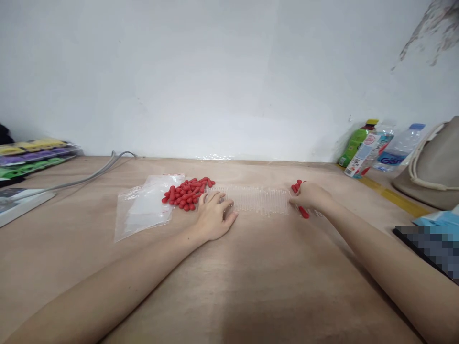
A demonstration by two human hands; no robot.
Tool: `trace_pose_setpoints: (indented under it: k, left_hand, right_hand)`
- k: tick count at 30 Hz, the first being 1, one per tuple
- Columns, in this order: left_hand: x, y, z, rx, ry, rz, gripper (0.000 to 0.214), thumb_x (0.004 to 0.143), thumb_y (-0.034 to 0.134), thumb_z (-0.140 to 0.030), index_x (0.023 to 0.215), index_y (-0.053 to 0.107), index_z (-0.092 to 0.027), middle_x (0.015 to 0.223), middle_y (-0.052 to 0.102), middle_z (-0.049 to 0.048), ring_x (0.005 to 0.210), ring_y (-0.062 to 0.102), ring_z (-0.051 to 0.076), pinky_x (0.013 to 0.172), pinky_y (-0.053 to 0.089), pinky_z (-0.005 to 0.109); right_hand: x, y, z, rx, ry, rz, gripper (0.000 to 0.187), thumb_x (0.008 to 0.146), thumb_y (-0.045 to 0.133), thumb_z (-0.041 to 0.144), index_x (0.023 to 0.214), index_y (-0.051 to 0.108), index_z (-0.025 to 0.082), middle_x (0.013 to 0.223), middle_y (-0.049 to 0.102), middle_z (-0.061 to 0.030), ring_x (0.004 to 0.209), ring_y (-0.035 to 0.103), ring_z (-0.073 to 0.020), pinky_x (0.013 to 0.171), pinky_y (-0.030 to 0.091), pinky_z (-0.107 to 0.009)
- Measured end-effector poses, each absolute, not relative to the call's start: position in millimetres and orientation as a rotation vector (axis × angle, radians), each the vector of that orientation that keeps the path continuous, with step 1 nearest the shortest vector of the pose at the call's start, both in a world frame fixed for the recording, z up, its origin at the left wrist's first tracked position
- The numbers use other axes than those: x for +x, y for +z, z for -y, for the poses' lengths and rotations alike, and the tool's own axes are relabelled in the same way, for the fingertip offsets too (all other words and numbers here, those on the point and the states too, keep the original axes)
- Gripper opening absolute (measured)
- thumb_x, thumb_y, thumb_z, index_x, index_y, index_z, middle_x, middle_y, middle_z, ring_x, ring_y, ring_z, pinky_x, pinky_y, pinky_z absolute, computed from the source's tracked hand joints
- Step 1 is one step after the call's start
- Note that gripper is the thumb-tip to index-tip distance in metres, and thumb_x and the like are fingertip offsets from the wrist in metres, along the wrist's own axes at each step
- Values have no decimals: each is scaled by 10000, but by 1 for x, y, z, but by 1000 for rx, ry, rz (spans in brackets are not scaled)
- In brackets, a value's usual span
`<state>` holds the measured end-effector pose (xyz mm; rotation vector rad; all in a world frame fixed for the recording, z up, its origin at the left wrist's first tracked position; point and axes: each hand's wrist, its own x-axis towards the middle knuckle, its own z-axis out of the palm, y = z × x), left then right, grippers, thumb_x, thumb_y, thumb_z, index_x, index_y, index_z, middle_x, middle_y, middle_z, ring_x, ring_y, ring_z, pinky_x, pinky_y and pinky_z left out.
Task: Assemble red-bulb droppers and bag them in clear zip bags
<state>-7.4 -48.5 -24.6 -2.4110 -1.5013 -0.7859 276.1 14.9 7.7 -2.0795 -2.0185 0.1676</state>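
Observation:
A clear plastic strip of small tubes lies across the wooden table. My left hand rests on its left end, fingers curled down on it. My right hand is closed on the strip's right end, with a few red caps by its fingers and one red cap below it. A pile of red caps lies just left of my left hand, next to an empty clear plastic bag.
Coloured trays are stacked at the far left beside a flat tray and a grey cable. Bottles lean on the wall at the right, near a beige bag. A dark object lies at the right edge.

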Motion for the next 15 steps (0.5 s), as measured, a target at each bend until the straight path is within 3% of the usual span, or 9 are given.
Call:
trace_pose_setpoints:
  k: [7, 11, 15]
  left_hand:
    - [-7, -24, 49, -2412, -779, 1515, 275, 785, 515, -395, 964, 608, -209, 1079, 546, 91, 1080, 434, 273, 941, 218, 514]
    - [-7, -25, 49, -2408, -787, 1513, 273, 781, 517, -390, 960, 606, -204, 1070, 546, 95, 1074, 434, 278, 925, 233, 516]
    - [-8, -23, 50, -2403, -857, 1429, 266, 772, 532, -352, 983, 591, -201, 1068, 544, 97, 1056, 440, 282, 906, 262, 508]
  right_hand:
    - [264, 18, -7, -2279, 239, 2057, 367, 701, 454, 284, 350, 493, 188, 462, 563, -93, 560, 553, -203, 520, 373, -304]
    - [252, 19, -1, -2182, 37, 1930, 289, 767, 376, 326, 577, 544, 187, 547, 595, -97, 626, 568, -228, 541, 359, -306]
    - [239, 12, 0, -1891, -49, 1911, 199, 788, 361, 292, 819, 514, 168, 689, 625, -93, 648, 563, -197, 582, 359, -285]
